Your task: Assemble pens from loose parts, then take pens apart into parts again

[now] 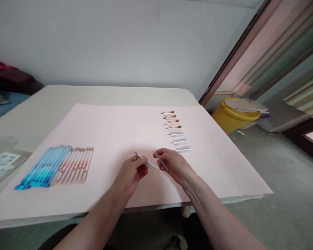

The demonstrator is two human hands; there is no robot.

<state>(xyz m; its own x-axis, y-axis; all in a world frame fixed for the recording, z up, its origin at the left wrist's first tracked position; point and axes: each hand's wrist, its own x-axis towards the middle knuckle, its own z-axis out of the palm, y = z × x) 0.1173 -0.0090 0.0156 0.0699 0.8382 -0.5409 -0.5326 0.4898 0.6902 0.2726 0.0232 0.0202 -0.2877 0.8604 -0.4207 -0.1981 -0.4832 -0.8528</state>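
My left hand (pixel 135 171) pinches a slim white pen refill (pixel 146 162), its dark tip pointing up and to the left. In my right hand (pixel 172 162) is a clear pen barrel (pixel 160 160), held slanted between thumb and fingers. The two parts are apart, above the pink sheet (pixel 125 128). Beyond my right hand, several separated pens (pixel 174 126) lie in a column, each a white refill beside a short patterned barrel. The nearest pair (pixel 184 149) is just past my knuckles.
At the left lie a row of blue pens (pixel 45 166) and a row of clear pens with brownish patterns (pixel 74 166). A plastic package with a white label (pixel 5 159) is at the table's left edge. A yellow bucket (pixel 231 116) stands on the floor at right.
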